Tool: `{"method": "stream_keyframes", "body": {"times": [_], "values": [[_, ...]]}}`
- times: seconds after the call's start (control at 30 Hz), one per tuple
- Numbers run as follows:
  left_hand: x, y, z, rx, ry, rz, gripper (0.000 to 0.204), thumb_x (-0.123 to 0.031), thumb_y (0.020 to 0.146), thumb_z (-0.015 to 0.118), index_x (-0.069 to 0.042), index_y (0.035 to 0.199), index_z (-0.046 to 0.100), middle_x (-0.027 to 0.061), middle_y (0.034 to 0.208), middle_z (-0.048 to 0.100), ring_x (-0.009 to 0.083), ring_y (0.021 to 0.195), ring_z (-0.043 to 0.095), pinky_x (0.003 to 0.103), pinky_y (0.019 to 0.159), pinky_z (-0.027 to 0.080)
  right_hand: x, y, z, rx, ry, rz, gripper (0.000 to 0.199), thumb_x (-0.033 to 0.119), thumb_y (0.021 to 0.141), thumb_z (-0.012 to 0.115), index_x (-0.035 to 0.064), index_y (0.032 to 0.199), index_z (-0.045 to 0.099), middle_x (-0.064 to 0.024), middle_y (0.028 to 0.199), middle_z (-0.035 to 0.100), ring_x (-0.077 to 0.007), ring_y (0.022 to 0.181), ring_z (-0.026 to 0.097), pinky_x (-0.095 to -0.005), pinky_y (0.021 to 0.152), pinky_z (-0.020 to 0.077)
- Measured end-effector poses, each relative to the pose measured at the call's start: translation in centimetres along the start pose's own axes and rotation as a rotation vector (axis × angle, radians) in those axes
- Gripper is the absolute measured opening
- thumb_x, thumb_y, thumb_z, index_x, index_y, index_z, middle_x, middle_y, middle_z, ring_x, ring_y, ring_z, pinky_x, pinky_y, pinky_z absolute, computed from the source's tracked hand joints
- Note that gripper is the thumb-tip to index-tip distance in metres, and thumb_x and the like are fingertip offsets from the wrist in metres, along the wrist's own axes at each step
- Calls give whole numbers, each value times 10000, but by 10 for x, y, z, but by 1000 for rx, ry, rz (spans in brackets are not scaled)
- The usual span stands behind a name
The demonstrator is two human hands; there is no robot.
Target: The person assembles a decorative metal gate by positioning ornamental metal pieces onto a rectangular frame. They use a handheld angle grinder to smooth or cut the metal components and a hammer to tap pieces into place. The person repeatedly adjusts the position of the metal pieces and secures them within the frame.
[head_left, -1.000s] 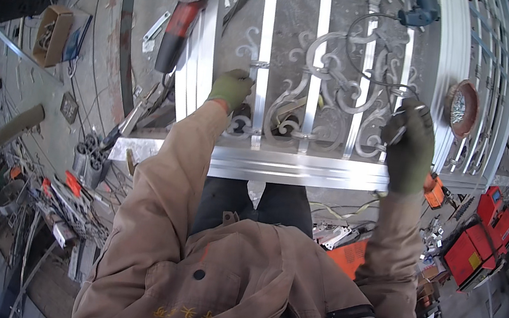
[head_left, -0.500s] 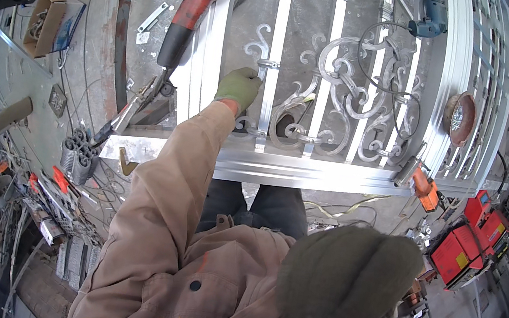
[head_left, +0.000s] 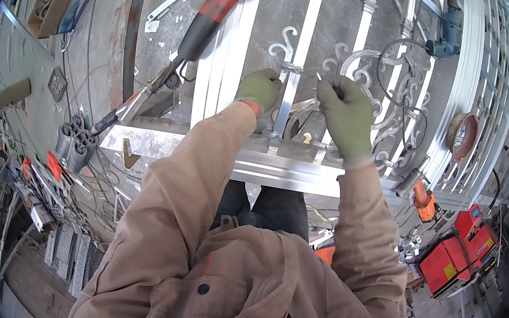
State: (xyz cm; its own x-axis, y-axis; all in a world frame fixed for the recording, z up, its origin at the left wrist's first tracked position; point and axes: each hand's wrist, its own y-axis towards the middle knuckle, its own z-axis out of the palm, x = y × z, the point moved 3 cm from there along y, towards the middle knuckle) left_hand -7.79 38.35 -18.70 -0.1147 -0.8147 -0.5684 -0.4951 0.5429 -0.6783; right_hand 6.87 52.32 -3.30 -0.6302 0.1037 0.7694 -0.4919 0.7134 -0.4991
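On the ornate metal gate panel [head_left: 351, 75] lying flat, the left hand [head_left: 259, 89] is closing around a vertical bar [head_left: 296, 67] while the right hand [head_left: 346, 115] is pinching a small thin metal piece [head_left: 318, 77] beside it. The piece is probably light, stiff and sharp-edged; gripping its shank seems best.

Left hand [head_left: 260, 89] and right hand [head_left: 346, 115]: olive-green gloves, the left with a reddish cuff. Jacket sleeves [head_left: 184, 175]: tan-brown. Ornamental gate frame [head_left: 279, 169]: bright silver metal with scrollwork. Angle grinder [head_left: 213, 13]: red body, black handle, rust-brown disc. Power drill [head_left: 447, 31]: blue-grey. Welding units [head_left: 459, 256]: red. Cardboard box [head_left: 55, 1]: brown. Floor [head_left: 113, 28]: grey, rust-stained.
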Motion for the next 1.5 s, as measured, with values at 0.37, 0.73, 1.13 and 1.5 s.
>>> {"method": "stream_keyframes", "body": {"times": [0.37, 0.73, 1.13, 1.5], "values": [[-1, 0, -3, 3, -14, -42, 383, -324, 1068, 746, -122, 1380, 837, 200, 1406, 813, 421, 1316, 758, 488, 1137, 593, -3, 64, 61, 95, -1059, -118, 240, 310, 1070, 745, 135, 1191, 855, -161, 1142, 848, -412, 1067, 820, -534, 915, 646], [-1, -1, -2, 14, 1, -40, 353, -323, 1089, 716, -137, 1361, 841, 196, 1388, 821, 425, 1306, 764, 497, 1131, 597, 8, 75, 92, 211, -1307, -361, 225, 139, 1021, 692, 97, 1203, 817, -203, 1168, 839, -418, 1092, 838, -557, 899, 666], [2, 3, 1, 4, 35, 4, 388, -340, 1092, 714, -130, 1396, 832, 199, 1394, 819, 420, 1312, 762, 493, 1117, 590, -18, 57, 77, 103, -1110, -295, 199, 181, 1047, 694, 107, 1223, 749, -176, 1102, 832, -402, 1046, 837, -545, 861, 658], [4, 7, 4, 8, 43, -8, 360, -330, 1102, 709, -111, 1353, 845, 202, 1280, 849, 380, 1184, 809, 478, 1040, 612, -23, 49, 81, -65, -1090, -301, 206, 191, 964, 763, 115, 1145, 827, -147, 1169, 820, -334, 1081, 811, -487, 920, 631]]}}
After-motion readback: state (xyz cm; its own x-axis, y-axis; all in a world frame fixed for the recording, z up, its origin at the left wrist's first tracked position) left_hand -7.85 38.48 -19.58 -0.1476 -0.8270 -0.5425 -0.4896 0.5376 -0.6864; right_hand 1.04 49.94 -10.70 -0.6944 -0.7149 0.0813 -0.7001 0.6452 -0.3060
